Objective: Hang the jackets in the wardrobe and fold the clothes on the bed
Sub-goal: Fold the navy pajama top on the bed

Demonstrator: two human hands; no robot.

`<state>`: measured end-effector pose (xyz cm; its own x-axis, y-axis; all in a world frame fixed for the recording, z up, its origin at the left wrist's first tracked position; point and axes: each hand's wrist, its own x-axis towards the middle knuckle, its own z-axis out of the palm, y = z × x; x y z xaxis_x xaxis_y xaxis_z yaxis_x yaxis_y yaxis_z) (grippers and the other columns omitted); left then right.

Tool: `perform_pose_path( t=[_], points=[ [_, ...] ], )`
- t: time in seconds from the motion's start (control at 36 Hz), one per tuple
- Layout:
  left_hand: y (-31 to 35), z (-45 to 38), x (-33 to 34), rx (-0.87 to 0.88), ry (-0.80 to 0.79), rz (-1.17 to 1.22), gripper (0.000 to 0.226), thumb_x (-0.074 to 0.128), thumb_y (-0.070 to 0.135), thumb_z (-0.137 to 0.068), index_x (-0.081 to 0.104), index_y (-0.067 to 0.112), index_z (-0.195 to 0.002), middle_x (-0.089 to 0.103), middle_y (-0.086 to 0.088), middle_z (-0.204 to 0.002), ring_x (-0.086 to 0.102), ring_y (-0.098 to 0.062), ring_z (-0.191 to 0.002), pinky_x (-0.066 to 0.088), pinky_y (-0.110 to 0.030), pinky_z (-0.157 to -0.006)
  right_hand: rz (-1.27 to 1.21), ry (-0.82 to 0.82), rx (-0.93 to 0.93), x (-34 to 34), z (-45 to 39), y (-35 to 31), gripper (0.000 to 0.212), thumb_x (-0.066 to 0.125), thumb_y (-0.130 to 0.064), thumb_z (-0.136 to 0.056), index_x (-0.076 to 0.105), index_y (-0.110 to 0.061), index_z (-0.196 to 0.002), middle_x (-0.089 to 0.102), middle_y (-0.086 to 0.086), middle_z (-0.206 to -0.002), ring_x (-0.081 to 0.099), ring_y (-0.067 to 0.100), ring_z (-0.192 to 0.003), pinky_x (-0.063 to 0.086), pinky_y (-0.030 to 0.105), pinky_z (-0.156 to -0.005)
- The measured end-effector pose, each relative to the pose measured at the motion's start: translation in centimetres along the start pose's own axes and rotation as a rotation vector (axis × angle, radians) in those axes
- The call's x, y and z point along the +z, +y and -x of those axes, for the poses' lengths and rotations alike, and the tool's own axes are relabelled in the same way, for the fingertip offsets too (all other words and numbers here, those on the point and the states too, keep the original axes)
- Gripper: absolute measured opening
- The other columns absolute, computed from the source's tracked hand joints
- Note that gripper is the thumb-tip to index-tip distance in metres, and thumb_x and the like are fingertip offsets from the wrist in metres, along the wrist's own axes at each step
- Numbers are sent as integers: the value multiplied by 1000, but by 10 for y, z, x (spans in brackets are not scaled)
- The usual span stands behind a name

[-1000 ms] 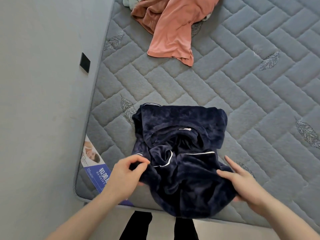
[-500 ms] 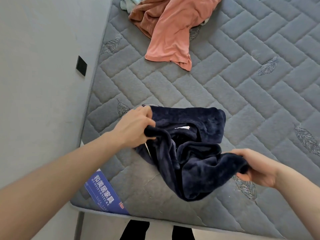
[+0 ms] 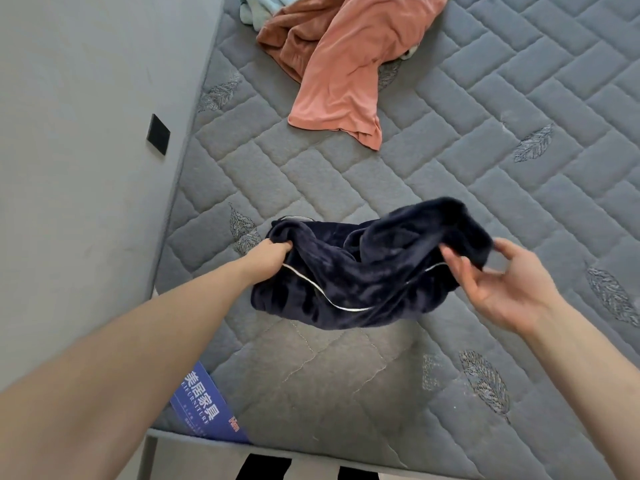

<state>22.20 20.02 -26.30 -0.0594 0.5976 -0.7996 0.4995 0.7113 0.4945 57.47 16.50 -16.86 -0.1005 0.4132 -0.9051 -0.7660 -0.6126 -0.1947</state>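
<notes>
Navy fleece garment [image 3: 360, 268] with thin white piping is hanging bunched between two hands, just above the near part of the mattress [image 3: 450, 174]. Left hand [image 3: 272, 252] is making a closed grip on the garment's left end, fingers curled into the fabric and buried in it. Right hand [image 3: 498, 275] is holding the garment's right end, palm turned up; the thumb and fingers are only loosely bent, cloth is lying across the fingers, motion blur at the fingertips. Cannot tell whether that grip is pinching the cloth or only carrying it. Middle of the garment is sagging low toward the quilting; whether it is touching the mattress cannot be told.

Beyond the garment, well apart toward the far end of the mattress, a salmon-pink garment [image 3: 339, 81] is lying crumpled, with a pale blue cloth [image 3: 256, 5] tucked at its far-left edge. Blue label [image 3: 204, 410] with white lettering is showing on the mattress's near-left corner. Grey wall [image 3: 86, 133] is running along the mattress's left side, carrying a small black square plate [image 3: 158, 134].
</notes>
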Motion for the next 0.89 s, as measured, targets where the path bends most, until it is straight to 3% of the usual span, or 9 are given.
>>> perform_pose_path(
  t=[0.17,0.25,0.31,0.44,0.61,0.67,0.75,0.81,0.89],
  points=[
    [-3,-11,-1,-179,90,305,41,51,31,-95,65,7,-126,67,-14,-125,64,-34,-114,49,-52,-105,402,-47,-293,29,-40,6,44,64,-19,-93,51,-13,-135,58,9,-141,61,24,-127,58,44,-94],
    [-4,-14,-3,-223,119,402,42,51,30,-92,66,10,-125,70,-13,-119,66,-34,-108,51,-52,-103,845,-13,-500,33,-61,18,102,79,-9,-83,15,-31,-159,34,4,-161,50,17,-137,45,43,-112],
    [-3,-17,-5,-230,163,426,45,50,32,-92,63,10,-129,68,-13,-123,64,-34,-111,50,-51,-104,1138,-48,-558,34,-72,25,126,87,-26,-77,-9,-47,-157,13,-7,-169,33,15,-149,36,36,-116],
    [-10,-31,-13,-223,466,272,53,51,37,-96,55,3,-136,59,-18,-135,56,-38,-121,45,-38,-101,1838,191,-630,24,-104,34,101,55,-82,-78,6,-47,-159,6,-8,-171,17,26,-155,22,58,-121],
    [-6,-33,-24,-169,426,-157,41,54,33,-96,58,4,-126,61,-20,-132,58,-40,-120,47,-41,-101,1988,344,-552,8,-121,48,98,28,-93,-79,3,-43,-160,10,-7,-170,14,26,-155,20,57,-118],
    [8,-28,-23,-56,496,-276,41,60,23,-88,49,7,-125,55,-15,-134,54,-37,-122,45,-43,-102,2021,375,-566,6,-123,52,97,28,-91,-81,3,-41,-160,12,-5,-170,15,27,-154,21,58,-118],
    [40,-17,-13,415,626,-365,46,63,15,-73,51,14,-118,55,-6,-124,52,-29,-115,39,-41,-98,2064,371,-591,7,-124,50,97,30,-91,-81,7,-41,-160,18,-3,-169,18,29,-153,23,59,-117],
    [61,-10,2,696,504,-418,52,62,26,-68,55,18,-120,56,0,-123,53,-25,-113,40,-40,-99,2086,362,-622,8,-124,44,98,31,-92,-79,11,-41,-160,24,-2,-167,22,31,-151,24,57,-116],
    [82,-11,32,782,95,-552,81,68,45,-69,43,25,-143,42,2,-149,38,-22,-138,35,-45,-115,2136,333,-688,11,-121,33,100,31,-97,-73,21,-43,-157,34,-4,-160,28,31,-145,27,55,-113]
  ],
)
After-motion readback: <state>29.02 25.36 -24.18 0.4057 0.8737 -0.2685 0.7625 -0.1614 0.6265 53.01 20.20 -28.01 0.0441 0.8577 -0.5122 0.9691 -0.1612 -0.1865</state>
